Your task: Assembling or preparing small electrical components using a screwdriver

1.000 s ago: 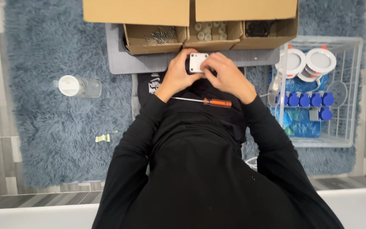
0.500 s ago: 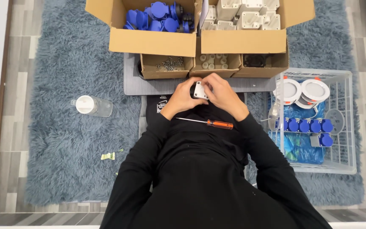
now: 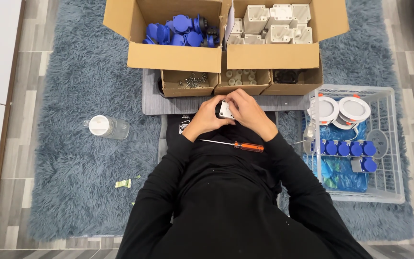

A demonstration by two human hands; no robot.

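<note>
On the far left of the blue rug [image 3: 63, 158] you see 1 clear bottle [image 3: 107, 127] with a white cap, lying on its side, and 1 small green scrap [image 3: 123, 183] below it. At the top left stands 1 big cardboard box [image 3: 173, 56] filled with blue plastic caps [image 3: 178, 31]; they are too piled to count. Under it, 3 small cardboard boxes stand in a row on the grey board [image 3: 178, 103]: the left small box [image 3: 188, 82] holds many loose screws.

Your left hand [image 3: 207, 121] and your right hand [image 3: 247, 112] are together in the middle, both closed around 1 small white plastic part [image 3: 226, 110], just in front of the small boxes. 1 screwdriver [image 3: 238, 145] with orange handle lies on your lap, just below the hands, and no hand touches it.

At the top right, a 2nd big box [image 3: 274, 56] holds white plastic housings [image 3: 274, 26]. On the right, 1 white wire basket [image 3: 398, 144] holds 2 round white lamps [image 3: 343, 110] and a row of 5 blue caps [image 3: 343, 147], with 1 more blue cap [image 3: 367, 165] below them.
</note>
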